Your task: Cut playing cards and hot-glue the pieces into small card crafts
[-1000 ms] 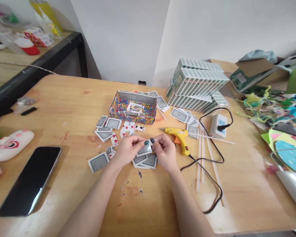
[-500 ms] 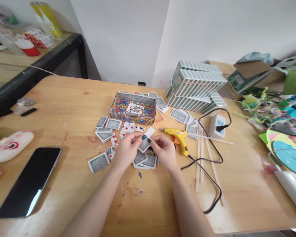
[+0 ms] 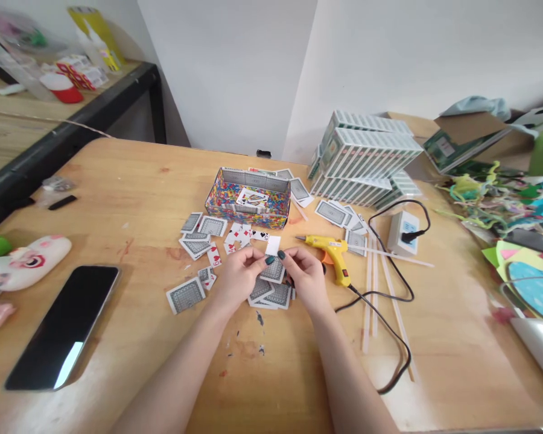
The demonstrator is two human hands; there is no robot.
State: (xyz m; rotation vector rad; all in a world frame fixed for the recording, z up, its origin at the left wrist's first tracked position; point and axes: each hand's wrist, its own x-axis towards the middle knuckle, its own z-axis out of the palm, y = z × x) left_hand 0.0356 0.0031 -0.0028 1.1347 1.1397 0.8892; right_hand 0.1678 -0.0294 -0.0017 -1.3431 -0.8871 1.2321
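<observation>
Between my two hands is a playing card (image 3: 274, 270) with a grey patterned back and a plain white part (image 3: 273, 245) sticking up at its top. My left hand (image 3: 241, 271) pinches its left side with thumb and fingers. On the right side, my right hand (image 3: 306, 271) grips it the same way. Below the hands, several loose cards (image 3: 278, 295) lie face down on the table. Just beyond stands an open box (image 3: 248, 215) with a colourful speckled outside and card backs along its inner wall. A face-up card (image 3: 252, 198) rests inside it.
A yellow hot glue gun (image 3: 332, 250) lies to the right, its black cord (image 3: 396, 334) looping to a white power socket (image 3: 402, 233). Clear glue sticks (image 3: 374, 289) lie beside it. Stacked card packs (image 3: 366, 157) stand behind. A phone (image 3: 63, 328) lies at left.
The held card has turned more upright, its white part now pointing straight away from me. Both hands keep their pinch. The whole view has shifted slightly.
</observation>
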